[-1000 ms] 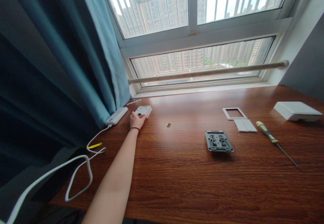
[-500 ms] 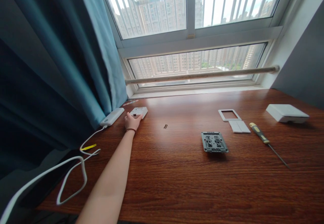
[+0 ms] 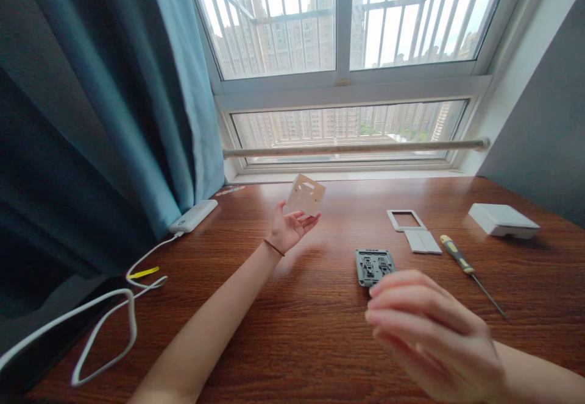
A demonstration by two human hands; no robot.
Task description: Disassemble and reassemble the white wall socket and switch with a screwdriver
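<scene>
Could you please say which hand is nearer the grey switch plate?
Right. The right hand is in front of the grey switch plate, overlapping its near-right corner in view; whether they touch is unclear. The left hand, holding the pale box, is farther away, to the left.

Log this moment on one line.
left hand: holds white box, tilted | right hand: nearest grey switch module, contact unclear | screwdriver: lying on tabletop
</scene>
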